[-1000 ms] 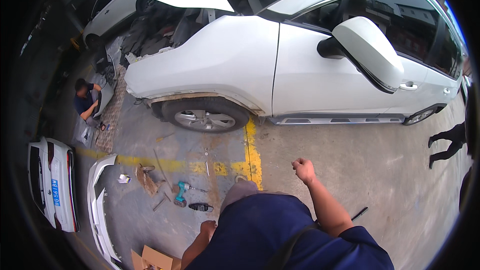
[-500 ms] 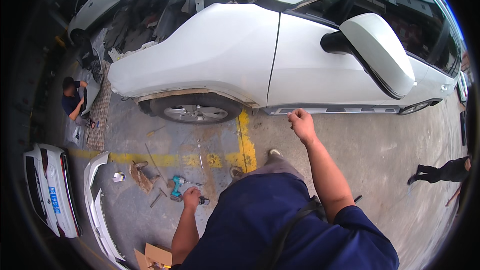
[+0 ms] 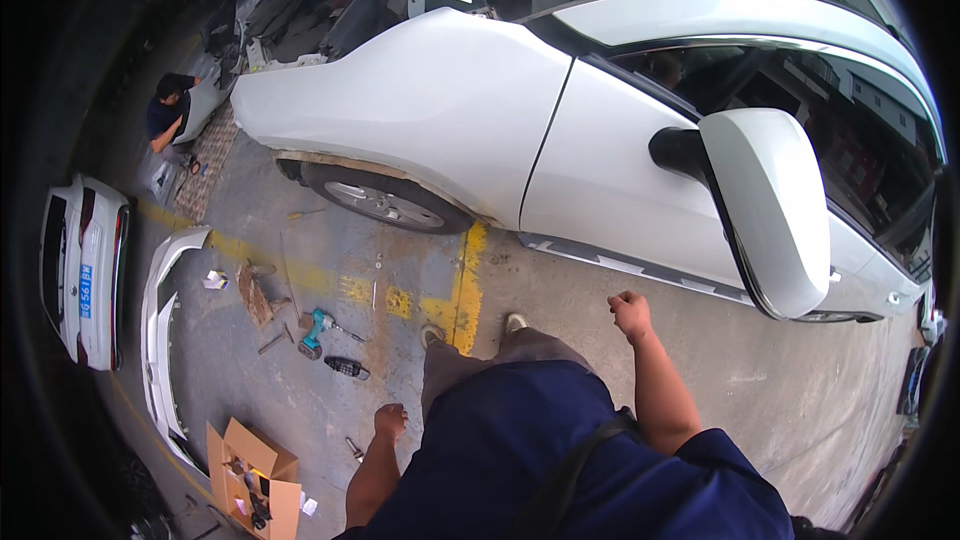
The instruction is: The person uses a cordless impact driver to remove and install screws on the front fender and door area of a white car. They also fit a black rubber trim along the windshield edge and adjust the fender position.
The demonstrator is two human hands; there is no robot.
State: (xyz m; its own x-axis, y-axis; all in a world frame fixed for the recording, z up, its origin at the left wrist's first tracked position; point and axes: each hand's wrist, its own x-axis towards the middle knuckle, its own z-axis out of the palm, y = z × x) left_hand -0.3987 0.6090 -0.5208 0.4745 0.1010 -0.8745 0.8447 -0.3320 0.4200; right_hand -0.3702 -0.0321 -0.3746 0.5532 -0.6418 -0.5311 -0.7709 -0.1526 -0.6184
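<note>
My right hand (image 3: 630, 316) is raised beside the white car's sill (image 3: 640, 271), apart from it. Its fingers are curled closed; whatever may be inside them is hidden. Low at my left side hangs my left hand (image 3: 391, 421), fingers curled in, with nothing visible in it. On the floor left of my feet lies a teal cordless drill (image 3: 314, 333) with a long bit. A black, slotted plastic piece (image 3: 347, 368) rests just below it. The white car (image 3: 430, 90) stands ahead, its front bumper off, hood raised and side mirror (image 3: 765, 205) jutting towards me.
A detached white bumper (image 3: 152, 340) lies at left, past an open cardboard box (image 3: 285, 466) of parts. Rods and a rusty-brown piece (image 3: 257, 298) are scattered near the drill. A co-worker (image 3: 172, 118) crouches at far left holding a panel. Another car (image 3: 88, 270) stands behind the bumper.
My view has turned, and the car now sits tilted down to the right. The black slotted piece and the cardboard box show more fully. Both hands stay closed.
</note>
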